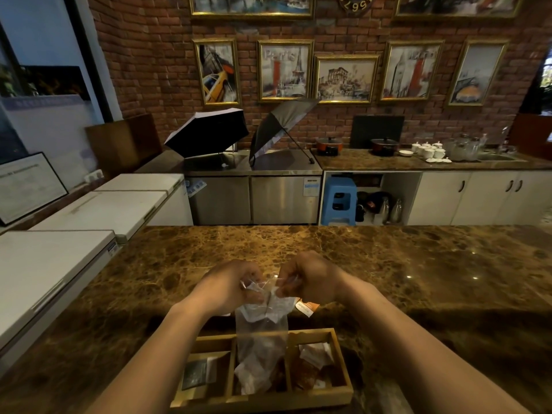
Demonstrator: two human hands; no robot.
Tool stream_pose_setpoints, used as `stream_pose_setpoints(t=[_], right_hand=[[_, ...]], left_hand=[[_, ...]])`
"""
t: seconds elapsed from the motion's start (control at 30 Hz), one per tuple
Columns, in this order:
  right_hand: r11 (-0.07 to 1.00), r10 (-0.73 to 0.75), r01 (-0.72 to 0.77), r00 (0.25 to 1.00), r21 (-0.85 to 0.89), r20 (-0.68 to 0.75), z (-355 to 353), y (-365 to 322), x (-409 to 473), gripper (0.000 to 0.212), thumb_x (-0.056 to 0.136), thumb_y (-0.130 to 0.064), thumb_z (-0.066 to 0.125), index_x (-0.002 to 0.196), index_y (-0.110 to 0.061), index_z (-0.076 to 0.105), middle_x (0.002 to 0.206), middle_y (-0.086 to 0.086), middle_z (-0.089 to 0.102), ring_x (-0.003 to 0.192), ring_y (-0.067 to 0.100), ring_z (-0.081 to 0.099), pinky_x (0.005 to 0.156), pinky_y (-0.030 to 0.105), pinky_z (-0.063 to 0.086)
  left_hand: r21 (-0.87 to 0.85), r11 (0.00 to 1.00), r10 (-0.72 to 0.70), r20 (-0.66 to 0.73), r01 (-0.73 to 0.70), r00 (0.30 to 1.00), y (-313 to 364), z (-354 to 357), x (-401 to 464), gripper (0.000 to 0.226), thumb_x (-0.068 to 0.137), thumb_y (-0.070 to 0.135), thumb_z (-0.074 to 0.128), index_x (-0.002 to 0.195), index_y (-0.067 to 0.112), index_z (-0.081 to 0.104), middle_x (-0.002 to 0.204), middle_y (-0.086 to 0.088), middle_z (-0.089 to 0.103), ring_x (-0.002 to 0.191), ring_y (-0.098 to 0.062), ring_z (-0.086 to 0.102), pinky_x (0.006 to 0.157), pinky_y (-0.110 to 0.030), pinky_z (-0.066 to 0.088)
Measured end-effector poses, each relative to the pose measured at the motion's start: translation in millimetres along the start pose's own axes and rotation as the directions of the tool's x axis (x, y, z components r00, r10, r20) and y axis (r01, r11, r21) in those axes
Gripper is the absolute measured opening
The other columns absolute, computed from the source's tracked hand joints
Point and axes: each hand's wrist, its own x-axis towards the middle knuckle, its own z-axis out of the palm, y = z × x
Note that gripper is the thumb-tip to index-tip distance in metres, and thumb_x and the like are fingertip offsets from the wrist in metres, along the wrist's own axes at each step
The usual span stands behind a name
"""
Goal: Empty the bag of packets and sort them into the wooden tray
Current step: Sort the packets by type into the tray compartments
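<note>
Both forearms reached up from the bottom corners of the frame and met at its centre, wrists bent inward. The left hand [231, 283] and right hand [307, 279] were each curled tight, fingers pinching the crumpled top of a clear bag [261, 333] between them. The bag hung down from the hands over the middle compartment of the tray [340, 363], which sat on the counter [418, 264] at lower centre. Packets [315, 358] lay in the right compartment, a dark one [194, 375] in the left. An orange packet [307, 307] showed just below the right hand.
</note>
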Motion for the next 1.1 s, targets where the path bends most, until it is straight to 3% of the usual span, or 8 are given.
stream_pose_setpoints(t=[0.13, 0.23, 0.37, 0.53, 0.67, 0.8, 0.93, 1.1], right_hand=[[0.999, -0.027, 0.026, 0.999, -0.028, -0.044, -2.3, -0.8, -1.1, 0.013, 0.089, -0.011, 0.072, 0.085, -0.024, 0.073, 0.082, -0.013, 0.066, 0.082, 0.006, 0.065, 0.071, 0.024, 0.054], [1.0, -0.022, 0.021, 0.994, -0.014, -0.104, -11.8, -4.1, -3.3, 0.017, 0.09, -0.018, 0.073, 0.081, -0.032, 0.068, 0.084, -0.014, 0.066, 0.086, 0.006, 0.064, 0.074, 0.029, 0.054], [0.999, 0.007, 0.0, 0.987, 0.043, -0.159, -26.9, -3.5, -12.6, 0.005, 0.091, -0.023, 0.072, 0.092, -0.027, 0.071, 0.09, -0.01, 0.067, 0.08, 0.005, 0.063, 0.067, 0.026, 0.05], [0.999, 0.044, -0.043, 0.966, 0.01, -0.254, -42.3, 5.8, -28.1, 0.006, 0.088, -0.031, 0.075, 0.092, -0.03, 0.071, 0.094, -0.01, 0.068, 0.084, 0.009, 0.066, 0.071, 0.035, 0.06], [0.994, 0.105, -0.11, 0.969, -0.01, -0.224, -45.8, 23.3, -43.5, 0.009, 0.086, -0.031, 0.078, 0.085, -0.031, 0.069, 0.087, -0.012, 0.067, 0.082, 0.005, 0.063, 0.069, 0.026, 0.051], [0.985, 0.164, -0.169, 0.972, -0.017, -0.166, -36.1, 38.9, -56.1, 0.009, 0.086, -0.026, 0.077, 0.088, -0.033, 0.071, 0.089, -0.017, 0.067, 0.085, -0.001, 0.061, 0.066, 0.016, 0.045], [0.987, 0.159, -0.162, 0.977, -0.01, -0.139, -30.5, 46.0, -60.9, 0.018, 0.089, -0.024, 0.074, 0.081, -0.039, 0.067, 0.082, -0.018, 0.065, 0.078, -0.005, 0.061, 0.062, 0.014, 0.044], [0.986, 0.163, -0.165, 0.968, 0.003, -0.189, -33.0, 50.8, -56.5, 0.007, 0.086, -0.025, 0.077, 0.089, -0.031, 0.074, 0.089, -0.014, 0.071, 0.083, -0.001, 0.065, 0.065, 0.014, 0.047]], left_hand=[[-0.055, 0.998, -0.014, -0.024, 0.012, 1.0, -0.1, -2.6, -0.4, 0.022, 0.078, 0.038, 0.081, 0.088, 0.041, 0.062, 0.099, 0.017, 0.064, 0.087, -0.002, 0.06, 0.072, -0.029, 0.055], [-0.114, 0.993, -0.013, -0.067, 0.005, 0.998, 4.1, -6.4, 1.6, 0.021, 0.079, 0.037, 0.081, 0.087, 0.039, 0.062, 0.102, 0.015, 0.065, 0.089, -0.004, 0.06, 0.074, -0.032, 0.055], [-0.144, 0.989, 0.018, -0.131, -0.037, 0.991, 15.6, -12.6, 8.5, 0.019, 0.081, 0.034, 0.08, 0.09, 0.033, 0.063, 0.097, 0.014, 0.067, 0.088, -0.009, 0.063, 0.077, -0.039, 0.058], [-0.187, 0.974, 0.088, -0.19, -0.124, 0.978, 37.5, -6.1, 16.4, 0.018, 0.082, 0.029, 0.079, 0.092, 0.028, 0.064, 0.098, 0.009, 0.068, 0.088, -0.009, 0.064, 0.075, -0.04, 0.059], [-0.205, 0.977, 0.024, -0.171, -0.06, 0.985, 53.3, 20.0, 21.8, 0.019, 0.081, 0.033, 0.079, 0.09, 0.036, 0.063, 0.098, 0.015, 0.064, 0.09, -0.004, 0.06, 0.077, -0.036, 0.058], [-0.219, 0.975, 0.015, -0.112, -0.039, 0.994, 59.4, 45.7, 22.2, 0.018, 0.081, 0.036, 0.079, 0.088, 0.038, 0.063, 0.099, 0.016, 0.067, 0.091, -0.003, 0.063, 0.08, -0.04, 0.059], [-0.201, 0.978, 0.026, -0.109, -0.047, 0.994, 61.5, 54.0, 23.4, 0.019, 0.079, 0.032, 0.082, 0.087, 0.036, 0.066, 0.095, 0.017, 0.072, 0.088, -0.001, 0.065, 0.08, -0.039, 0.058], [-0.208, 0.978, 0.011, -0.124, -0.037, 0.992, 62.7, 48.9, 26.9, 0.017, 0.081, 0.034, 0.079, 0.091, 0.035, 0.066, 0.097, 0.016, 0.071, 0.091, -0.005, 0.065, 0.078, -0.036, 0.056]])
